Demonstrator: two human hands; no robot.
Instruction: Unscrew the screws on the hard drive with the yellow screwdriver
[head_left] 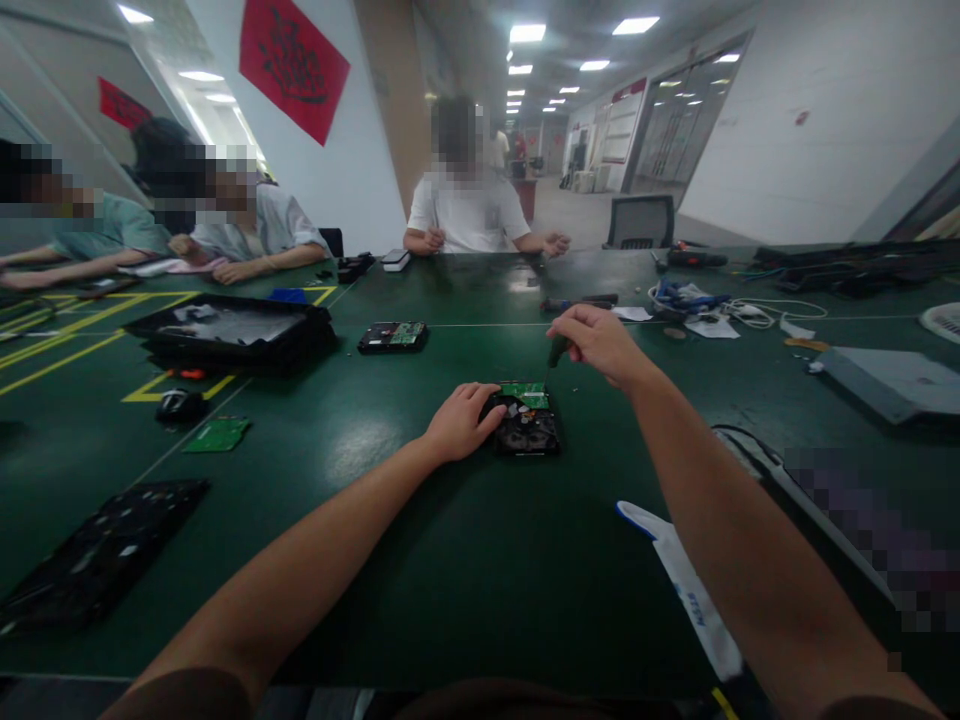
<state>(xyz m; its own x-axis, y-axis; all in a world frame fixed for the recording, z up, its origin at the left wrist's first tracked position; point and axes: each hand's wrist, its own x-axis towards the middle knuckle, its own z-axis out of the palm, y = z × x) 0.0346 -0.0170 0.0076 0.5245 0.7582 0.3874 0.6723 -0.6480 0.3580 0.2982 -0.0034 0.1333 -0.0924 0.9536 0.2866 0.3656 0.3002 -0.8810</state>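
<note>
A black hard drive (527, 423) with a green circuit board on its far end lies on the dark green table (420, 560) in front of me. My left hand (459, 420) rests against the drive's left edge, its fingers curled on the casing. Just above the drive, my right hand (598, 342) is closed around the dark handle of a screwdriver (556, 352), which points down at the circuit board.
A second hard drive (392, 337) lies further back. A black open case (229, 333) sits at the left, with a loose green board (217, 434) and a black panel (97, 555) nearer me. Cables (697, 300) and a grey device (892, 378) lie right. Three people sit across the table.
</note>
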